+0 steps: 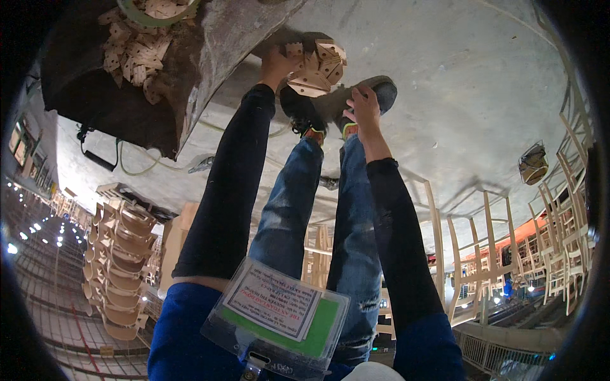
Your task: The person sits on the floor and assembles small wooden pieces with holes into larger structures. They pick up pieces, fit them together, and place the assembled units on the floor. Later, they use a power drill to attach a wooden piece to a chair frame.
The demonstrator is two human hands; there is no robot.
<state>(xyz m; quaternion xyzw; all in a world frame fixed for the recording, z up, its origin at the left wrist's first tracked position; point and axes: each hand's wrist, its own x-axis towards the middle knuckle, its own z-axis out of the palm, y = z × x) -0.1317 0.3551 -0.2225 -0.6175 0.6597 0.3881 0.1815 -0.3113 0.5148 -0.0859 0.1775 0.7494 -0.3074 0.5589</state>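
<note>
My left hand is closed at the left side of a bunch of pale wooden corner blocks. The blocks are flat, angled pieces with small drilled holes, bundled above my dark shoe. Some of my left fingers are hidden by the blocks. To the right, my right hand is held over my other shoe. Its fingers are apart and curved, and I see nothing in them.
A dark sheet-lined surface at upper left bears a heap of similar blocks and a green tape roll. Curved wooden parts are stacked at lower left. Wooden chair frames stand at right, near a small container.
</note>
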